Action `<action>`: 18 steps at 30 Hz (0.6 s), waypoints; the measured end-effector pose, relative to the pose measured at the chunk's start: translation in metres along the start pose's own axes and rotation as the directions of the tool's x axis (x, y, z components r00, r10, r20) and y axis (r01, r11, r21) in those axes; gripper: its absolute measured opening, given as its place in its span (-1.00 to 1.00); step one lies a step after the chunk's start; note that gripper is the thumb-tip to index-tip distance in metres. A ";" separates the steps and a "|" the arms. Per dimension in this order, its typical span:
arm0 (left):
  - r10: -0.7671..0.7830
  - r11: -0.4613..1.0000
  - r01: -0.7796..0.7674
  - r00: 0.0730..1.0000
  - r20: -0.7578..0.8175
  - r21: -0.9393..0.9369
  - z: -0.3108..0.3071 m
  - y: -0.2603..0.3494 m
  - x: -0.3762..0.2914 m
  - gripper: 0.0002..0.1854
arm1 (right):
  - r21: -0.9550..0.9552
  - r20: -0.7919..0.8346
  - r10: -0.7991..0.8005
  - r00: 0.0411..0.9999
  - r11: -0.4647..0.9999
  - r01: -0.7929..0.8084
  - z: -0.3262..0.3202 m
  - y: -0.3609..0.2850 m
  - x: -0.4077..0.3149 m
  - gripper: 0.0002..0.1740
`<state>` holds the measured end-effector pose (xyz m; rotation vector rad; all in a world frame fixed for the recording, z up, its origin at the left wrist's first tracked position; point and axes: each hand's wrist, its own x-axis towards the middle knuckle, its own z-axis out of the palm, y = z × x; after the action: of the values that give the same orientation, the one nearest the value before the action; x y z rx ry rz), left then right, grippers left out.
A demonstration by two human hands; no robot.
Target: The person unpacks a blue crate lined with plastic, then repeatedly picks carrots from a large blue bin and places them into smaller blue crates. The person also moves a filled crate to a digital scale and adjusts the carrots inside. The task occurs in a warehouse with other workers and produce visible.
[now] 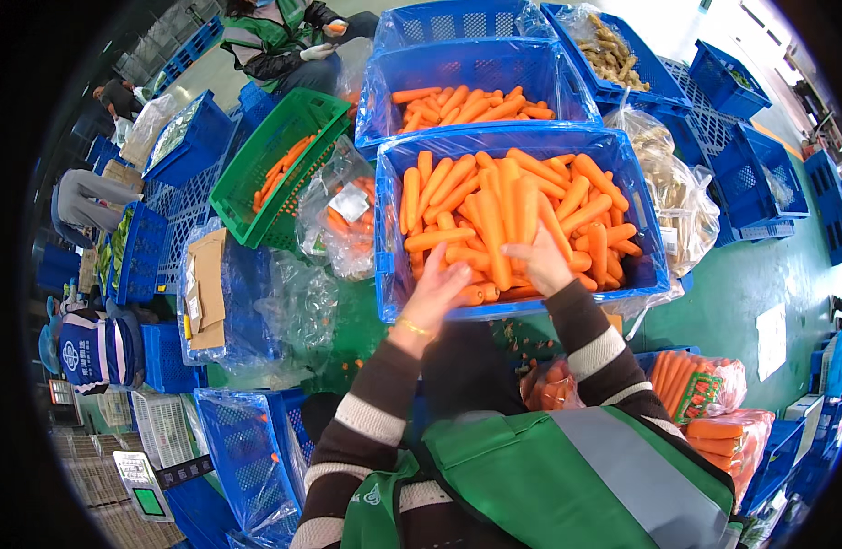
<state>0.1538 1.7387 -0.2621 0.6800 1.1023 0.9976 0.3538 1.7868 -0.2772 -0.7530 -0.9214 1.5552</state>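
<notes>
A blue plastic crate (385,274) lined with clear film stands right in front of me, heaped with loose orange carrots (455,182). Over the heap, my right hand (543,262) grips a bunch of several carrots (507,219), its thumb lying across their near side. Slightly blurred, my left hand (443,285) is at the crate's near left part with its fingers apart. It is beside the carrots and appears to hold nothing; whether its fingertips touch one cannot be made out.
Behind stands another lined blue crate (476,58) of carrots. A green crate (246,219) with carrots and a plastic bag of carrots (342,213) are at left. Bagged carrots (719,439) lie at my right. A digital scale display (143,486) is lower left. A co-worker (284,41) sits beyond.
</notes>
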 end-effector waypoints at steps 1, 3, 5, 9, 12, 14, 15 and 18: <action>0.014 1.000 -0.014 1.000 0.017 -0.018 0.010 -0.005 0.011 -0.48 | -0.204 -0.039 0.023 0.999 0.978 -0.030 0.019 0.006 -0.012 -0.21; 0.099 0.994 -0.098 0.995 0.019 -0.043 0.018 -0.015 0.021 -0.48 | -0.397 0.181 -0.136 0.974 0.896 0.199 0.056 0.019 -0.039 -0.17; 0.240 0.969 -0.241 0.971 -0.010 -0.048 0.014 -0.021 0.026 -0.49 | -0.919 0.225 -0.233 0.946 0.272 0.285 0.076 0.021 -0.059 -0.05; 0.110 0.878 -0.074 0.993 0.049 -0.474 -0.021 -0.021 0.019 -0.48 | -0.627 0.334 -0.059 0.941 0.731 0.269 0.049 -0.006 -0.068 -0.25; 0.042 0.910 -0.011 0.997 0.067 -0.415 -0.023 -0.029 0.027 -0.49 | -0.681 0.237 0.134 0.962 0.729 0.066 0.028 -0.003 -0.041 -0.36; 0.037 0.936 -0.017 0.998 0.052 -0.351 -0.016 -0.035 0.045 -0.49 | -0.714 0.245 0.192 0.950 0.699 0.043 0.023 0.013 -0.035 -0.36; 0.019 0.948 -0.004 0.999 0.041 -0.320 -0.015 -0.036 0.052 -0.47 | -0.687 0.226 0.156 0.962 0.725 0.043 0.022 0.021 -0.033 -0.34; -0.074 0.948 0.087 0.996 0.054 -0.305 -0.020 -0.034 0.073 -0.38 | -0.512 0.041 0.110 0.993 0.856 -0.073 0.016 0.040 -0.028 -0.39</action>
<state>0.1541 1.7898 -0.3273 0.3983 0.9055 1.0513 0.3256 1.7539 -0.3043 -1.1357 -1.3969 1.4337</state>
